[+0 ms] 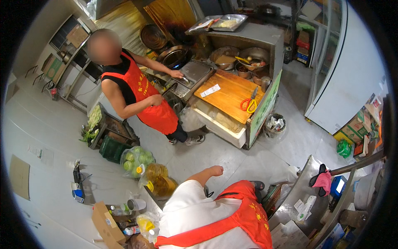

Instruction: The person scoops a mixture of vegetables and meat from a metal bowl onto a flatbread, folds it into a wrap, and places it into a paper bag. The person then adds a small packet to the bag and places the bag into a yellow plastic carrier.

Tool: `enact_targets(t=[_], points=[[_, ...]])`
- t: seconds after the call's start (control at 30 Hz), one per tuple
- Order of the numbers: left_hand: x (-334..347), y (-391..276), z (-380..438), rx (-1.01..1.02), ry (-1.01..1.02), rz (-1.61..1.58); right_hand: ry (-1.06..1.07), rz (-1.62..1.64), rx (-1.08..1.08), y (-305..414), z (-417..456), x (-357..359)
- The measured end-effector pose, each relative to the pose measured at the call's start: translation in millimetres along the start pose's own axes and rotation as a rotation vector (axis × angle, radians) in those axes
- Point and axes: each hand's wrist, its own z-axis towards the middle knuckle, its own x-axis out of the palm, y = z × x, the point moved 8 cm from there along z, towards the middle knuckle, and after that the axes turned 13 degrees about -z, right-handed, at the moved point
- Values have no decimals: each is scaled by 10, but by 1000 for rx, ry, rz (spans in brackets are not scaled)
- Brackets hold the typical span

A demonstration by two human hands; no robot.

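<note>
My left hand (216,170) hangs over the grey floor beyond my white sleeve. Its fingers are curled into a fist, and no object shows in it. My right hand is out of view. To the left of that arm stand large jugs of yellow oil (161,180) and a clear bag of round green vegetables (136,160). Beyond the hand is a work counter with a wooden cutting board (222,90). A paper slip (210,90) and scissors with red and yellow handles (249,102) lie on the board.
A co-worker in a red apron (149,93) stands at the stove, one hand on a utensil over a metal tray (194,73). Below the board sits a white foam box (217,126). A lined bin (275,124), a fridge (345,71) and a metal table (287,202) are to the right.
</note>
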Motion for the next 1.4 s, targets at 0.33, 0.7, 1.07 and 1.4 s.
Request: enact_targets(t=[0.33,0.7,1.07,1.4], points=[[-119,-74,292,163,90,179,-233,183,226,-987,-320,-1035],[786,-4281,332,915,429,99,-709,537,490,-1157,-1706,-1558],[3173,-6048,99,1663,550,1055,-861,739,505,-1076,-1918,-1349],[2903,-6282,55,1523,660,745,-980,687,360,-774,-1877,-1643]])
